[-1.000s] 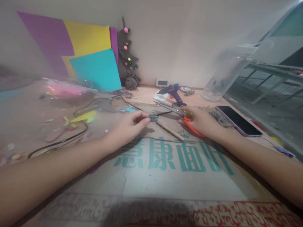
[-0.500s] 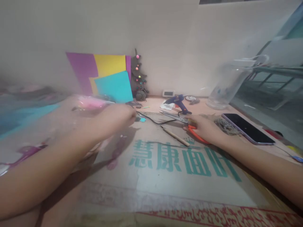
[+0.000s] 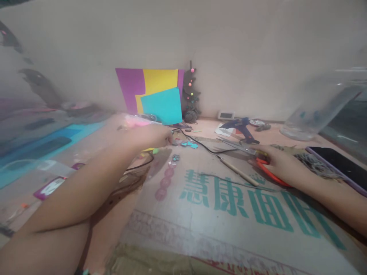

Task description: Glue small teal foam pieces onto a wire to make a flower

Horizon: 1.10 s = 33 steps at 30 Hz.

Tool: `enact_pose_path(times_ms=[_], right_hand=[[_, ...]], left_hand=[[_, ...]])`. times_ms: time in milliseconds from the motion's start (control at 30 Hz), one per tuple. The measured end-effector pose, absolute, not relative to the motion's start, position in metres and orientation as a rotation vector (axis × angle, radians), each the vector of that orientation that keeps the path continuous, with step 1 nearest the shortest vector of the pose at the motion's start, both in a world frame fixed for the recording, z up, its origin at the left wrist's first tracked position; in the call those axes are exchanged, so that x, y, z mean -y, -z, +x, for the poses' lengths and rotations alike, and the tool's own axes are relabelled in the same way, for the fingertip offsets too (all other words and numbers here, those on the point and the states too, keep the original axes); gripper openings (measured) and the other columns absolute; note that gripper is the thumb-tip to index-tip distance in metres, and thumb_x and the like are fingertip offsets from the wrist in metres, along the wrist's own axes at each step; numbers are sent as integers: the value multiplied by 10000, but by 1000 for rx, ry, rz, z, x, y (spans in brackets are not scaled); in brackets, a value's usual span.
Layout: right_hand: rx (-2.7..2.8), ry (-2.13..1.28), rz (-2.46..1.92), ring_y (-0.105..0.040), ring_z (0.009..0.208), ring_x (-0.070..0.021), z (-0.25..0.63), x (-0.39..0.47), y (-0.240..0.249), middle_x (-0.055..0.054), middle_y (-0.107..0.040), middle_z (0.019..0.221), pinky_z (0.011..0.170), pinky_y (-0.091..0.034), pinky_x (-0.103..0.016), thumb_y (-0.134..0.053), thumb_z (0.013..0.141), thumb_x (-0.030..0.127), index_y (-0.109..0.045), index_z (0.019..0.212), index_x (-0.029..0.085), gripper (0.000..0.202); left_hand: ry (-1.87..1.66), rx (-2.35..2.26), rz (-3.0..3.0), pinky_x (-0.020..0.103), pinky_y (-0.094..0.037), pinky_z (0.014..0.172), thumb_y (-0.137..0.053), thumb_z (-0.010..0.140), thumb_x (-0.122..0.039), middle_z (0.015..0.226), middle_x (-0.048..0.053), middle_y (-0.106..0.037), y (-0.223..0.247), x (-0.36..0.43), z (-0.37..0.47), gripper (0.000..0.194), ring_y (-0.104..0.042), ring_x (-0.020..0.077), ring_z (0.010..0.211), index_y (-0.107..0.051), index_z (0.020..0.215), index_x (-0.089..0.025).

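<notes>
My right hand [image 3: 276, 160] is closed around the orange handles of a pair of scissors [image 3: 236, 144], whose blades point left over the cardboard. My left hand [image 3: 153, 138] is at the far left edge of the cardboard, fingers curled in; whatever is in them is hidden. Just beside those fingertips lie small blue flower-shaped pieces [image 3: 190, 145]. A dark little flower piece [image 3: 176, 157] rests nearer to me. Between the hands, a thin tool with a pale wooden handle [image 3: 239, 172] lies by a black cord [image 3: 200, 145].
Printed cardboard [image 3: 177, 233] covers the table. Behind stand a blue glue gun [image 3: 239, 126], a small white display [image 3: 226, 115], coloured sheets [image 3: 162, 105] and a dark ornament with beads [image 3: 190, 91]. To the right are a phone [image 3: 340, 166], twine [image 3: 314, 164] and a clear jug [image 3: 306, 118].
The view has turned left, so things appear further right. More blue flower pieces and the dark one now show beside my left hand. My right hand still holds the scissors.
</notes>
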State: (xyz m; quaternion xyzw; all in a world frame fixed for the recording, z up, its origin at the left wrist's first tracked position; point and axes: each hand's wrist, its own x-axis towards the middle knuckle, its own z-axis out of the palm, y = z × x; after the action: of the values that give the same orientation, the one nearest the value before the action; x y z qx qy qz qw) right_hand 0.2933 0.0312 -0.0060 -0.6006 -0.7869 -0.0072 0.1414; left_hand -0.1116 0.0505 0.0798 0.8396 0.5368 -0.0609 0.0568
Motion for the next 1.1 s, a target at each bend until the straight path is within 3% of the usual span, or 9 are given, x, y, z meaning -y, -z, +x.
enact_pose_path(times_ms=[200,300,500,733,833,967,1100], right_hand=[[2263,43,-1740,-671,1041,-337,294,-32,5,-126,-707,1197,857,-539,-438,-460,864,569,-595,1328,209,602],[2272,51,-1751,-671,1043,-334,292,-31,3,-115,-710,1196,849,-540,-431,-462,864,585,-596,1325,226,600],[2259,58,-1791,-677,1018,-323,290,-30,1,-96,-727,1154,796,-546,-401,-497,843,575,-609,1304,241,580],[2271,34,-1775,-660,1093,-334,297,-36,9,-106,-697,1241,861,-539,-424,-522,845,564,-580,1347,233,604],[2290,42,-1723,-657,1109,-326,300,-38,11,-96,-685,1270,875,-540,-423,-513,856,569,-574,1355,239,602],[2292,28,-1721,-652,1119,-333,298,-36,9,-107,-668,1300,898,-533,-438,-529,856,535,-572,1356,225,590],[2307,2,-1756,-640,1140,-344,294,-33,5,-131,-656,1317,916,-523,-439,-531,868,494,-566,1367,194,584]], left_hand=[[209,-1413,2618,225,-404,662,-618,765,-236,1086,-1,-724,-76,-47,-104,429,-645,175,876,-688,1183,-302],[318,-1350,2571,220,-400,636,-663,721,-227,1182,-1,-694,-69,-45,-97,488,-640,178,896,-673,1200,-320],[313,-1329,2577,235,-405,629,-626,703,-193,958,-3,-733,-59,-49,-91,244,-644,178,830,-717,924,-242],[333,-1368,2531,226,-419,680,-580,755,-146,1106,12,-705,-74,-46,-92,478,-647,173,898,-653,1211,-267],[372,-1369,2484,231,-419,662,-632,746,-211,1106,9,-699,-70,-48,-93,427,-646,186,909,-672,1168,-268],[280,-1320,2571,239,-393,614,-623,701,-183,984,4,-705,-58,-51,-94,269,-638,175,833,-691,956,-234],[135,-1330,2606,237,-375,592,-608,736,-247,999,11,-707,-59,-48,-92,268,-631,177,827,-663,997,-235]])
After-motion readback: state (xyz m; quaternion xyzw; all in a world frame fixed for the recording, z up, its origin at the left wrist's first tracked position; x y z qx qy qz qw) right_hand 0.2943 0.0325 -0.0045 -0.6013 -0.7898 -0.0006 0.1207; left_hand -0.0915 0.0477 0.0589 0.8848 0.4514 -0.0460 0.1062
